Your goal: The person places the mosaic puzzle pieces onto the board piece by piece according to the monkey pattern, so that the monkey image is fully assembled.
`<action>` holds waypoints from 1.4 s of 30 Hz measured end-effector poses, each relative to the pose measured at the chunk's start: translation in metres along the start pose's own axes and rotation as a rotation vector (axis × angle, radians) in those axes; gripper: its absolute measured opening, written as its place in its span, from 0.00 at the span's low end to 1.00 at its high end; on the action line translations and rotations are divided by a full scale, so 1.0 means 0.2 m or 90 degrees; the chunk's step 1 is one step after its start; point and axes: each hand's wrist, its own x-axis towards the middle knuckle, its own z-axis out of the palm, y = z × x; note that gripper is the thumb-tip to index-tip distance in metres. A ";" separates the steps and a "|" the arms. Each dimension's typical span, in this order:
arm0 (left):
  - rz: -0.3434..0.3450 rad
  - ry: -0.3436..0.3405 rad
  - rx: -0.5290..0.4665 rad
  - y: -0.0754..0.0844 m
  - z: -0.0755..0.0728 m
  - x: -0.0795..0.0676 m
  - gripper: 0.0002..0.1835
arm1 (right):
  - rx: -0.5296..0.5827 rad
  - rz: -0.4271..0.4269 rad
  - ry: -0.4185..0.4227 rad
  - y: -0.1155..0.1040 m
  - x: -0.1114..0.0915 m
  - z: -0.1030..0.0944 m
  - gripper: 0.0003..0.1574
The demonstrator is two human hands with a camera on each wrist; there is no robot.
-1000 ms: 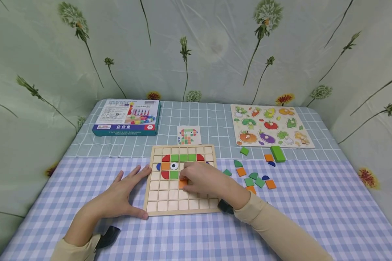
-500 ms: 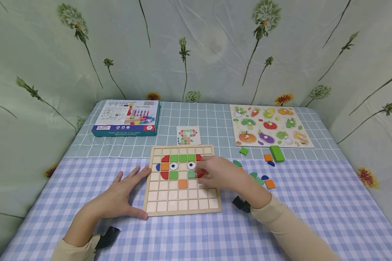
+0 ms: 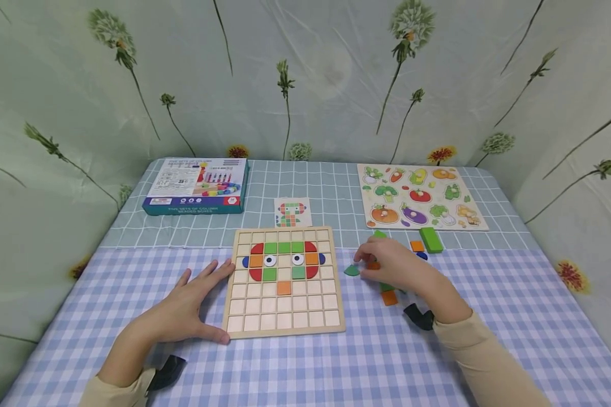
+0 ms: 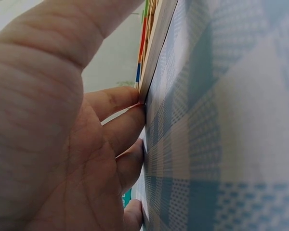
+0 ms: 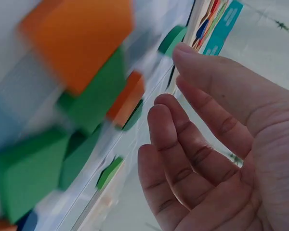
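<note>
My left hand (image 3: pixel 185 308) lies with spread fingers along the left edge of the wooden grid board (image 3: pixel 285 333), thumb and fingertips at its frame. Colored tiles on the board form a face: red corner pieces (image 3: pixel 310 274), green squares (image 3: pixel 284 247), round eye tiles (image 3: pixel 297 259), blue half-circles (image 3: pixel 322 259) at the sides, and one orange square (image 3: pixel 284 288) below. Right of the board, my right hand (image 3: pixel 399 265) is over the loose tiles with nothing held. Its thumb tip is close to a green quarter-circle tile (image 5: pixel 172 41); the fingers are loosely bent.
A printed pattern card (image 3: pixel 292 212) lies behind the board. Farther back are a boxed bead set (image 3: pixel 196 186) on the left and a vegetable puzzle board (image 3: pixel 422 198) on the right. A green block (image 3: pixel 431 240) and several loose tiles, including an orange square (image 3: pixel 389 298), surround the right hand.
My right hand has moved right, off the board to the loose tiles, uncovering the orange square and the face's right side. The left hand has stayed at the board's edge.
</note>
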 end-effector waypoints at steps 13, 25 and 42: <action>-0.010 0.002 -0.020 0.00 0.01 -0.01 0.75 | 0.003 0.001 -0.011 0.09 -0.05 -0.03 0.12; 0.003 0.009 -0.015 -0.01 0.01 -0.02 0.75 | 0.007 0.023 -0.005 0.11 -0.06 -0.02 0.12; -0.001 0.009 -0.014 0.00 0.01 -0.01 0.75 | -0.006 0.014 -0.010 0.13 -0.06 -0.02 0.12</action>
